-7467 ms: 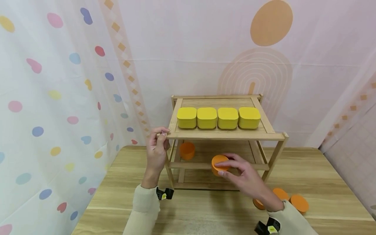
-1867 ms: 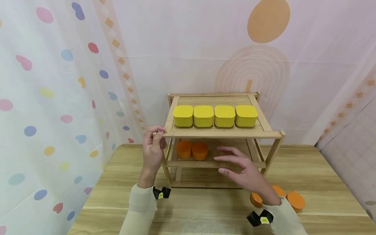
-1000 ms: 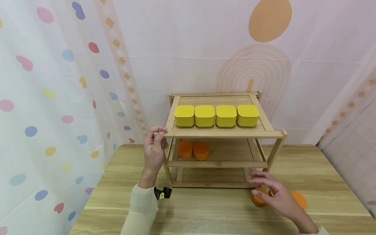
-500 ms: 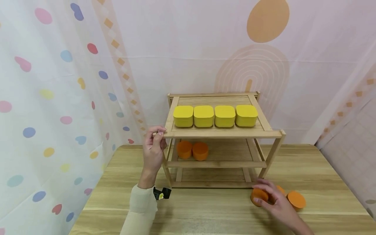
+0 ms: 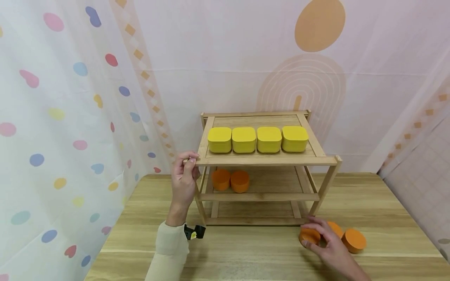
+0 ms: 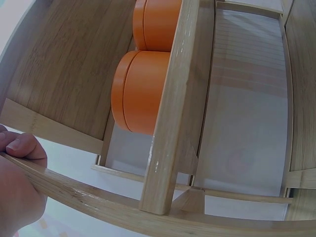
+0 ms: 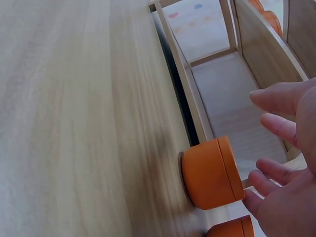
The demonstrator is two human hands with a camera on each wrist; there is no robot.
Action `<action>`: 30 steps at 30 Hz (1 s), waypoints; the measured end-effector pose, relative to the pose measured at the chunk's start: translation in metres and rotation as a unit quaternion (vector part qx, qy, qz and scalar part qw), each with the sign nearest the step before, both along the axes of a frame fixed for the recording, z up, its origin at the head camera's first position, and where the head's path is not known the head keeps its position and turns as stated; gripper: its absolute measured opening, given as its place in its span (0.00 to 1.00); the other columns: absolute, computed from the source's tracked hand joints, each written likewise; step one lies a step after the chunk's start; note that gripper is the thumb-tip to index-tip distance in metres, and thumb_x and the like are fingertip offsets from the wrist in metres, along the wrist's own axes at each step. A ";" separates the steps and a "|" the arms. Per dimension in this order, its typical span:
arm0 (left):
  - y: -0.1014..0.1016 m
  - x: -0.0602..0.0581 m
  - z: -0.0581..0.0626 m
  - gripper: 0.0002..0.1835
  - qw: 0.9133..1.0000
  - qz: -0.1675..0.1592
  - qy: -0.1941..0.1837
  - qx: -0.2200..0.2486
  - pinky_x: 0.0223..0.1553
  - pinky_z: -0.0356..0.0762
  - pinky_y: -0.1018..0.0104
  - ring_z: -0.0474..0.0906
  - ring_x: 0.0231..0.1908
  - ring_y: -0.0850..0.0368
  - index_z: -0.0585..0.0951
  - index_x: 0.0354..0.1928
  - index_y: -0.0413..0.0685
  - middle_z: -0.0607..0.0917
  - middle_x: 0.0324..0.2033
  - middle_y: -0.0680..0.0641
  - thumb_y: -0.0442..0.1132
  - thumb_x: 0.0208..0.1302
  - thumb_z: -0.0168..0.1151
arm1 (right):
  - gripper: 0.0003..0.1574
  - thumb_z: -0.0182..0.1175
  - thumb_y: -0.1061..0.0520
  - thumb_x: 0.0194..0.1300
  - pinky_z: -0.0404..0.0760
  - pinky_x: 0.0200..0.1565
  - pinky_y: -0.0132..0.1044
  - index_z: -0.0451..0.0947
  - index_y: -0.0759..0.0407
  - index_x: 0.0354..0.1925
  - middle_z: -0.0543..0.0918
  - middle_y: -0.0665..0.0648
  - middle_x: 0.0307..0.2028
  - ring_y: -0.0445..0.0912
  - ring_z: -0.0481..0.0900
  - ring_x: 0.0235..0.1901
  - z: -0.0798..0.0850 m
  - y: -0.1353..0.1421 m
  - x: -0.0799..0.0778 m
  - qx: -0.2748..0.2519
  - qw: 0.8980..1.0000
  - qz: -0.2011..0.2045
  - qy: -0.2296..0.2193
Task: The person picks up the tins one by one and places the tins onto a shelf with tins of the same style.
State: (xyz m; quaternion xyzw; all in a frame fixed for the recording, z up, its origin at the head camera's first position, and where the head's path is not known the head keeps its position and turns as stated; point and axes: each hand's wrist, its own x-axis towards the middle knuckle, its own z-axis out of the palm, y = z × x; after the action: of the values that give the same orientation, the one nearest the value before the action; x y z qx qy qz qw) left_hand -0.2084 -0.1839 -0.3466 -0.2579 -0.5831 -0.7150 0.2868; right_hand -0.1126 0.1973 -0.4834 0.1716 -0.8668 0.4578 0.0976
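My left hand [image 5: 184, 179] grips the front left corner of a wooden shelf rack [image 5: 267, 160]; the left wrist view shows thumb and fingers [image 6: 24, 145] around its rail. Over a round orange lidded box [image 5: 309, 236] on the table, my right hand [image 5: 332, 249] spreads thumb and fingers. In the right wrist view those fingers [image 7: 276, 173] are loosely extended close to the box's lid [image 7: 231, 168], not closed around it. Two more orange boxes [image 5: 354, 240] stand just right of it, one partly behind the hand. A pair of orange boxes [image 5: 240, 182] sits side by side on the middle shelf's left.
Several yellow rounded-square boxes [image 5: 268, 139] form a row on the top shelf. The middle shelf's front rail [image 5: 260, 197] and the right leg [image 5: 325, 189] border the openings. A patterned curtain [image 5: 228, 78] hangs behind the wooden table [image 5: 246, 253].
An orange box that my right hand held earlier now stands on the middle shelf beside the first. That hand has moved down and right to the table boxes. My left hand keeps its grip.
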 end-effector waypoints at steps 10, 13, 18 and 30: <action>0.001 0.000 0.000 0.11 1.000 0.001 -0.005 0.001 0.20 0.56 0.71 0.56 0.18 0.60 0.77 0.42 0.54 0.62 0.18 0.52 0.33 0.75 0.45 | 0.23 0.74 0.67 0.51 0.68 0.52 0.17 0.82 0.53 0.46 0.73 0.63 0.59 0.37 0.69 0.60 -0.009 -0.002 0.002 -0.010 0.999 -0.015 0.028; 0.001 0.000 0.000 0.11 1.000 -0.002 -0.002 0.004 0.19 0.55 0.70 0.55 0.17 0.60 0.77 0.42 0.52 0.61 0.18 0.51 0.33 0.75 0.45 | 0.25 0.74 0.69 0.48 0.69 0.52 0.16 0.82 0.54 0.45 0.72 0.64 0.58 0.23 0.62 0.58 -0.013 -0.003 0.003 -0.031 0.999 -0.011 0.031; 0.000 0.000 -0.001 0.11 1.000 -0.002 -0.004 0.006 0.19 0.55 0.71 0.56 0.17 0.62 0.78 0.42 0.52 0.61 0.17 0.51 0.33 0.75 0.45 | 0.26 0.75 0.70 0.46 0.71 0.51 0.17 0.82 0.52 0.43 0.74 0.64 0.57 0.24 0.65 0.56 -0.015 -0.005 0.003 -0.028 0.999 -0.024 0.035; -0.001 0.000 -0.002 0.10 1.000 0.001 -0.003 0.003 0.19 0.56 0.71 0.56 0.17 0.61 0.77 0.43 0.49 0.62 0.17 0.52 0.33 0.75 0.45 | 0.25 0.75 0.68 0.48 0.77 0.46 0.24 0.82 0.50 0.44 0.76 0.67 0.58 0.24 0.64 0.54 -0.019 -0.005 0.004 -0.007 0.999 -0.038 0.014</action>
State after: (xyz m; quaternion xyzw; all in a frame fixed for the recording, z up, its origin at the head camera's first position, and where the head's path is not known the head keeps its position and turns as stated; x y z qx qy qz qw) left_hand -0.2084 -0.1844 -0.3488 -0.2545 -0.5823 -0.7170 0.2866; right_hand -0.1084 0.1921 -0.5024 0.1439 -0.8683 0.4570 0.1281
